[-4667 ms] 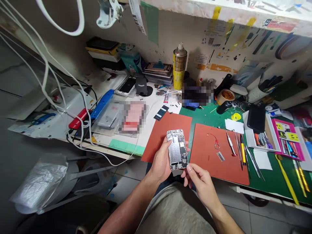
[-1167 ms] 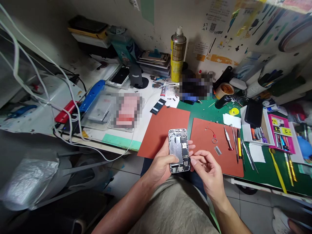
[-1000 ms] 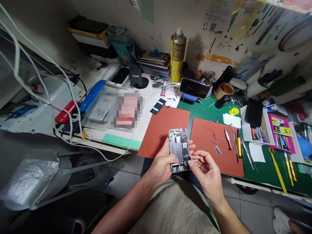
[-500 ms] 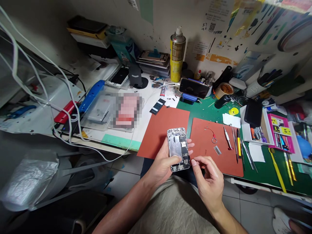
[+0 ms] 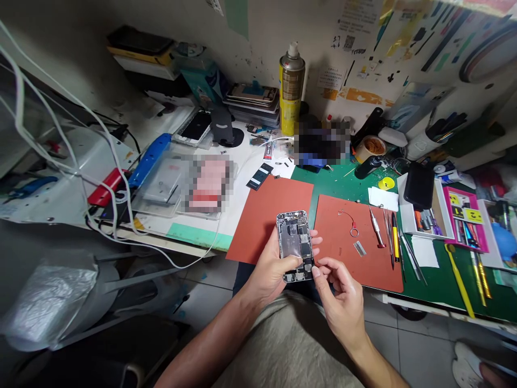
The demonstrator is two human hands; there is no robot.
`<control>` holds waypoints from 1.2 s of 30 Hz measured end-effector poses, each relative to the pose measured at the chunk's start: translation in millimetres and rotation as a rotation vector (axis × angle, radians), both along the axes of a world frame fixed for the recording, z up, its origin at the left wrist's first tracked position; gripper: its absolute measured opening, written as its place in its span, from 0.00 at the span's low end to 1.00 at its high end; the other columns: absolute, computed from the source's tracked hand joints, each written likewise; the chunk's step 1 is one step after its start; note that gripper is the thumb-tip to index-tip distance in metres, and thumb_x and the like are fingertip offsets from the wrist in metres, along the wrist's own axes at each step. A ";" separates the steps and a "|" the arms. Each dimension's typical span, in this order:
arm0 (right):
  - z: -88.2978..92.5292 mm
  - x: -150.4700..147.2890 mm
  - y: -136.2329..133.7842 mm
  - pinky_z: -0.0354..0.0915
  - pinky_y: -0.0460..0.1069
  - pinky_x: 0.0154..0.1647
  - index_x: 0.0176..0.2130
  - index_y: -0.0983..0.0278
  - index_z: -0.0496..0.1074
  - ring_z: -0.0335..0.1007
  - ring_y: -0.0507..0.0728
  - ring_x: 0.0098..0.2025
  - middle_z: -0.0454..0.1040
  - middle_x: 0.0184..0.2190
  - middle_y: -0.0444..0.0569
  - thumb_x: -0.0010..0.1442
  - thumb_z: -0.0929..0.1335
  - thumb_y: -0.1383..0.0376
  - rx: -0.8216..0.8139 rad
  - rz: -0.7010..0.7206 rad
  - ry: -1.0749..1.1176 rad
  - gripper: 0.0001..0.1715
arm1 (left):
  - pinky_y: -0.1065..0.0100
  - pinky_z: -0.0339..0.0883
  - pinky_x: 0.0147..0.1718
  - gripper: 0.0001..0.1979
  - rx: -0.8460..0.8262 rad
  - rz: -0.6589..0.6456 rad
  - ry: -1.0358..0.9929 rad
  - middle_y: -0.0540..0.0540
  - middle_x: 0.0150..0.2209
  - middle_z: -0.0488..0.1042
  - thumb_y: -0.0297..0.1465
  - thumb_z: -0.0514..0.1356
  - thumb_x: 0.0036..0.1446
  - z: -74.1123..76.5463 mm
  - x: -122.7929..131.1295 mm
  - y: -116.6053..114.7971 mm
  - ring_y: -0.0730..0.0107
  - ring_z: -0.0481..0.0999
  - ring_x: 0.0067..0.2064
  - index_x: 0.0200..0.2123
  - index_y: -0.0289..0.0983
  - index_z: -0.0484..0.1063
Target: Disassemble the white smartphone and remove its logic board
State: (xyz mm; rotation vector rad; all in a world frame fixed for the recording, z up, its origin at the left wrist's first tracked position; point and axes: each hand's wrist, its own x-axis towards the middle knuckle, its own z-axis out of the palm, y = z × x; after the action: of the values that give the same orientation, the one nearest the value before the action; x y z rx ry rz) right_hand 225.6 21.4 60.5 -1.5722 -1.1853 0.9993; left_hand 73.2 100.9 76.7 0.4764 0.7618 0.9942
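My left hand (image 5: 266, 272) grips an opened phone (image 5: 291, 240) from its left side, thumb across the lower interior and fingertips showing past the right edge. The phone's metal frame, dark inner parts and circuit board face up. At its lower right edge is my right hand (image 5: 343, 299), thumb and forefinger pinched together at or against the frame. Whatever is between them, if anything, is too small to make out. To the right, on an orange mat (image 5: 335, 226), lie a ring-ended tool with a red collar (image 5: 354, 229) and a small metal blade (image 5: 359, 248).
A screwdriver (image 5: 375, 229), yellow-handled tool (image 5: 395, 242) and tweezers (image 5: 412, 256) lie right of the ring. Farther right are a white tray (image 5: 440, 231) and yellow brush (image 5: 458, 280). A spray can (image 5: 291, 91) stands at the back. White cables (image 5: 117, 178) hang at left.
My right hand has shifted slightly left, bringing its pinched fingertips up to the phone's lower right edge. The phone, in my left hand, is tilted a little differently, with less glare.
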 end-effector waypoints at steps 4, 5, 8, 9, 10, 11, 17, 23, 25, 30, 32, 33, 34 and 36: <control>-0.2 0.2 1.1 0.73 0.47 0.38 0.50 0.62 0.76 0.75 0.54 0.35 0.79 0.36 0.48 0.72 0.72 0.55 -0.044 0.002 0.042 0.14 | 0.43 0.76 0.62 0.35 -0.010 0.000 -0.010 0.39 0.60 0.80 0.18 0.67 0.52 0.6 -0.3 -0.1 0.44 0.79 0.63 0.63 0.40 0.67; -0.1 0.1 1.6 0.73 0.47 0.37 0.50 0.62 0.76 0.74 0.53 0.34 0.78 0.34 0.47 0.72 0.72 0.55 -0.054 0.004 0.055 0.14 | 0.43 0.76 0.63 0.35 -0.012 -0.002 -0.013 0.39 0.60 0.80 0.18 0.67 0.52 0.9 -0.3 0.0 0.44 0.79 0.63 0.63 0.40 0.67; 0.9 -0.2 2.7 0.71 0.46 0.33 0.50 0.61 0.76 0.72 0.53 0.31 0.76 0.32 0.45 0.72 0.71 0.54 -0.076 0.013 0.096 0.15 | 0.42 0.75 0.63 0.36 -0.013 -0.006 -0.016 0.38 0.61 0.80 0.18 0.67 0.51 2.3 -0.4 0.6 0.43 0.79 0.63 0.62 0.40 0.67; 1.5 -0.3 3.0 0.71 0.46 0.33 0.50 0.61 0.76 0.72 0.53 0.31 0.76 0.31 0.45 0.72 0.71 0.53 -0.081 0.016 0.105 0.15 | 0.42 0.74 0.63 0.36 -0.014 -0.010 -0.015 0.38 0.61 0.79 0.18 0.67 0.50 3.0 -0.5 0.8 0.43 0.79 0.64 0.62 0.40 0.67; 2.1 -0.3 3.2 0.71 0.46 0.33 0.50 0.61 0.76 0.72 0.53 0.30 0.76 0.31 0.45 0.72 0.71 0.53 -0.084 0.019 0.110 0.16 | 0.41 0.74 0.64 0.36 -0.016 -0.014 -0.012 0.37 0.61 0.79 0.18 0.67 0.50 3.7 -0.6 0.9 0.43 0.79 0.64 0.62 0.40 0.67; 2.7 -0.3 3.4 0.72 0.46 0.33 0.49 0.62 0.76 0.72 0.53 0.30 0.76 0.31 0.45 0.72 0.71 0.52 -0.088 0.022 0.113 0.16 | 0.41 0.74 0.64 0.35 -0.014 -0.017 -0.006 0.37 0.61 0.79 0.18 0.67 0.50 4.5 -0.7 0.9 0.42 0.78 0.64 0.62 0.40 0.67; 0.9 0.9 2.4 0.74 0.47 0.33 0.49 0.62 0.78 0.75 0.54 0.30 0.78 0.32 0.46 0.71 0.71 0.52 -0.111 0.038 0.136 0.17 | 0.43 0.74 0.63 0.34 0.026 -0.014 0.024 0.38 0.59 0.80 0.20 0.67 0.51 4.4 -1.4 -1.1 0.44 0.79 0.63 0.61 0.40 0.68; -3.6 1.4 -0.1 0.73 0.46 0.32 0.48 0.61 0.78 0.75 0.53 0.29 0.78 0.31 0.45 0.71 0.72 0.53 -0.108 0.047 0.152 0.15 | 0.44 0.74 0.62 0.28 0.066 -0.023 0.019 0.36 0.60 0.80 0.26 0.69 0.57 1.8 -2.9 -2.5 0.44 0.80 0.62 0.60 0.40 0.69; -4.1 1.5 -0.6 0.74 0.46 0.32 0.49 0.61 0.78 0.75 0.54 0.30 0.78 0.31 0.45 0.71 0.72 0.54 -0.103 0.049 0.150 0.14 | 0.45 0.74 0.62 0.27 0.068 -0.025 0.023 0.36 0.59 0.81 0.27 0.70 0.58 2.2 -2.9 -2.7 0.45 0.81 0.62 0.60 0.39 0.69; -5.3 2.8 -2.0 0.74 0.47 0.32 0.48 0.61 0.79 0.75 0.54 0.29 0.79 0.32 0.46 0.71 0.72 0.53 -0.102 0.046 0.143 0.16 | 0.46 0.74 0.61 0.26 0.051 -0.030 0.048 0.36 0.58 0.81 0.29 0.72 0.60 2.8 -1.1 -2.7 0.45 0.81 0.61 0.60 0.39 0.68; -6.3 3.3 -2.4 0.74 0.47 0.32 0.48 0.61 0.79 0.75 0.55 0.29 0.79 0.31 0.47 0.71 0.72 0.52 -0.113 0.042 0.138 0.16 | 0.45 0.74 0.62 0.27 0.046 -0.028 0.060 0.36 0.58 0.81 0.30 0.72 0.61 2.6 -0.7 -2.4 0.45 0.82 0.61 0.60 0.39 0.68; -6.8 3.4 -2.5 0.74 0.47 0.32 0.48 0.61 0.79 0.76 0.55 0.29 0.79 0.31 0.47 0.70 0.72 0.52 -0.119 0.042 0.137 0.17 | 0.45 0.74 0.62 0.27 0.043 -0.028 0.064 0.35 0.58 0.81 0.31 0.73 0.61 2.4 -0.7 -2.3 0.45 0.82 0.61 0.60 0.39 0.68; -7.2 3.4 -2.5 0.74 0.48 0.32 0.48 0.61 0.79 0.76 0.55 0.29 0.79 0.31 0.47 0.70 0.72 0.52 -0.125 0.043 0.136 0.17 | 0.45 0.74 0.62 0.27 0.041 -0.029 0.066 0.35 0.59 0.81 0.31 0.73 0.61 2.3 -0.8 -2.3 0.45 0.82 0.61 0.60 0.39 0.68; -7.5 3.2 -2.0 0.74 0.48 0.32 0.48 0.61 0.80 0.76 0.55 0.29 0.79 0.31 0.47 0.70 0.72 0.51 -0.133 0.041 0.136 0.18 | 0.45 0.73 0.62 0.28 0.037 -0.032 0.067 0.35 0.59 0.80 0.32 0.73 0.61 2.2 -1.5 -2.5 0.44 0.81 0.61 0.61 0.39 0.68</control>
State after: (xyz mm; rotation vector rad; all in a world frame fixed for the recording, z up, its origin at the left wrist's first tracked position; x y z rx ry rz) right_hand 228.8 19.4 53.0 -1.5603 -1.0796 1.2135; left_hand 71.7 98.4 78.9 0.5548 0.7941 0.9674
